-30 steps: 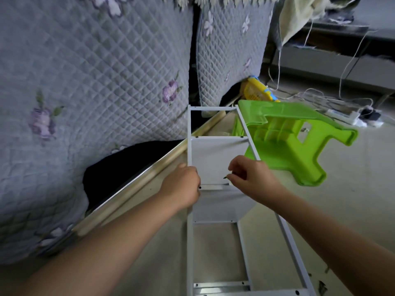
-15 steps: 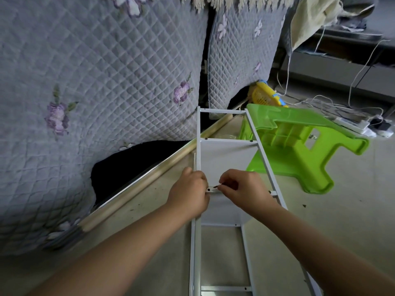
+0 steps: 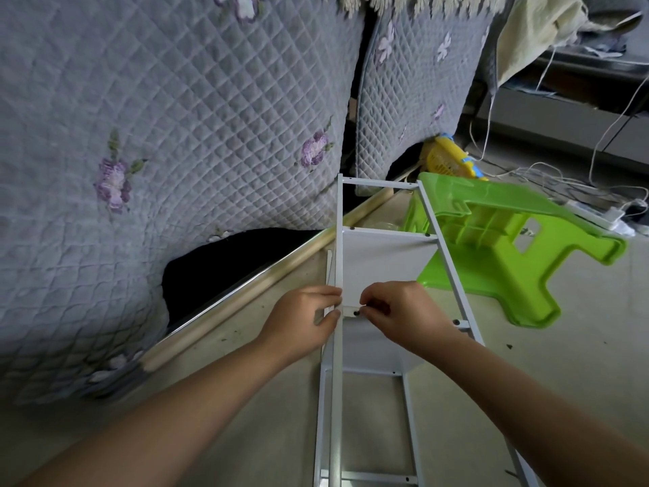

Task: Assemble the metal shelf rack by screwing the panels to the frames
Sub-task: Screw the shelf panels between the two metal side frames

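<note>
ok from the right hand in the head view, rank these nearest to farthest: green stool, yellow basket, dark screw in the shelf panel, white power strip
Measured from the right hand:
1. Dark screw, at its fingertips, on the panel's left end.
2. Green stool, tipped over just beyond the frame's right rail.
3. Yellow basket, behind the stool by the quilted cover.
4. White power strip, far right among the cables.

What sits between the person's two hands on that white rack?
In the head view, between the left hand and right hand runs the white frame upright, with a dark screw at the right fingertips.
</note>
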{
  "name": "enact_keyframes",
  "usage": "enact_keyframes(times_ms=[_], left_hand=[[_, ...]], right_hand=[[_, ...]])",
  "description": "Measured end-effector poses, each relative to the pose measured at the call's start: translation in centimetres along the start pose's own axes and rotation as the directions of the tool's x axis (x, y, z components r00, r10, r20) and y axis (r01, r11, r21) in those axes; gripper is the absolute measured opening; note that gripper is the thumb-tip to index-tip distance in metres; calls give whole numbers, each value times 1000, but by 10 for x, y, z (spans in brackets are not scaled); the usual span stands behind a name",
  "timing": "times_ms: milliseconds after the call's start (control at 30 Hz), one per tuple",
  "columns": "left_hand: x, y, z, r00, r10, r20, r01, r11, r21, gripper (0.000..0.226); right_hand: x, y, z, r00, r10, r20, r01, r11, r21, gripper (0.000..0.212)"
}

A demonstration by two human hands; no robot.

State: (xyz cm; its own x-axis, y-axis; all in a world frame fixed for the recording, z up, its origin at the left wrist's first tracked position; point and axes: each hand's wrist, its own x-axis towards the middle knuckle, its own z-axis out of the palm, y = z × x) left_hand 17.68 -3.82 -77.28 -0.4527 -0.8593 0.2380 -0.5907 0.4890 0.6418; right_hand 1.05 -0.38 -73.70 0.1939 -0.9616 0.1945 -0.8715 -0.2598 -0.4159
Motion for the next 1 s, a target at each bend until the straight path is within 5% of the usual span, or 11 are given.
enact_keyframes(times_ms=[333, 700, 1000], left_hand=[[-4, -8, 5, 996, -72, -48, 61, 977, -206, 26], [-4, -4, 3, 991, -133, -4, 127, 950, -287, 27], [-7, -3, 1, 985, -168, 41, 173, 932, -319, 28]], right_hand=[[13, -7, 2, 968, -214, 131, 241, 939, -246, 11], [21, -15, -3, 911, -115, 396, 271, 891, -363, 30], [21, -18, -1, 927, -94, 364, 214, 928, -304, 27]])
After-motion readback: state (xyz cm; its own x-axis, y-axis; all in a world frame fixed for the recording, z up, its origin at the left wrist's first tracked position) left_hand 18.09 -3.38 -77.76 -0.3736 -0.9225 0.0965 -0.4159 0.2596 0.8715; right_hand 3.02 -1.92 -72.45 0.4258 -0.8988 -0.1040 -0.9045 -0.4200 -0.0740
